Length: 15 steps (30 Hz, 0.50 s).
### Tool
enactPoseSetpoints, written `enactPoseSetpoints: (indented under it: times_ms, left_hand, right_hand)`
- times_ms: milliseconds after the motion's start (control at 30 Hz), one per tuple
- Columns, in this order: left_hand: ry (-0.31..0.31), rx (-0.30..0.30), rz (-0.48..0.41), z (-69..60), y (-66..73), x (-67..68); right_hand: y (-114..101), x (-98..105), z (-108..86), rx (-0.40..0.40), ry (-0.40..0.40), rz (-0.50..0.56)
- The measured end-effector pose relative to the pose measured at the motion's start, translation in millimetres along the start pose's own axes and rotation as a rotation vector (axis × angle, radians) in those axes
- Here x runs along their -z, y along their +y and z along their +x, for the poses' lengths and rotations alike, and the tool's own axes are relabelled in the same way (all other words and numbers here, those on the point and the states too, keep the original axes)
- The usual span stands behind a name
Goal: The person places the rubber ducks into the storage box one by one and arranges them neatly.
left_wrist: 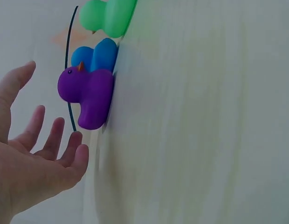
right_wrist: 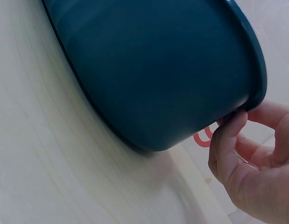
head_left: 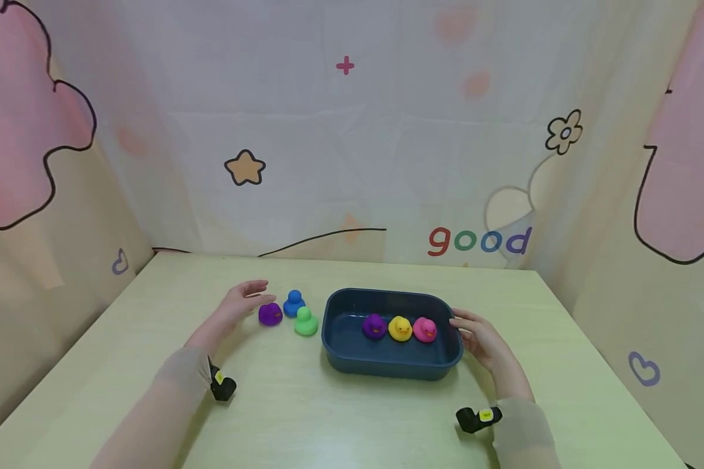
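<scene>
My left hand [head_left: 242,305] is beside a purple rubber duck [head_left: 270,314], its fingers loosely spread and holding nothing. In the left wrist view a gap shows between the fingertips and that purple duck [left_wrist: 91,98]. A blue duck [head_left: 294,304] and a green duck [head_left: 306,322] stand close by on the table. With its thumb and curled fingers, my right hand [head_left: 482,339] holds the right end of a dark blue plastic bin [head_left: 381,366] at the rim. Inside the bin sit another purple duck [head_left: 375,327], a yellow duck [head_left: 400,329] and a pink duck [head_left: 425,330].
The pale wooden table [head_left: 281,417] reaches back to a printed curtain [head_left: 305,176], with more fabric at both sides. Black cameras are strapped to the left wrist [head_left: 221,387] and the right wrist [head_left: 476,419].
</scene>
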<state>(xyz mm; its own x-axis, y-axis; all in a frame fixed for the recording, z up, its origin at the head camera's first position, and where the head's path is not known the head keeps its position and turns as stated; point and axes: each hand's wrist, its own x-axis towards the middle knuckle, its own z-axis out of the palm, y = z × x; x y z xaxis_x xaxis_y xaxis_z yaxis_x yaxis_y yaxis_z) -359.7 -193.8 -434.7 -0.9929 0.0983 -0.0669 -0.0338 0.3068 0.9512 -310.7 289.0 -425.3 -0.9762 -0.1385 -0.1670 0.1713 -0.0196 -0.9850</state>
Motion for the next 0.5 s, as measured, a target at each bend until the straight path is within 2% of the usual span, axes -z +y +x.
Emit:
enactPoseSetpoints:
  times_ms: [300,500]
  left_hand:
    - [0.017,-0.007,0.003,-5.8,-3.1,-15.5]
    - [0.018,0.012,-0.033,-4.5,-4.3,-20.3]
  right_hand:
    - [2.4,1.3,0.8,0.003,-0.005,0.017]
    - [1.4,1.0,1.7,-0.009,-0.005,0.003]
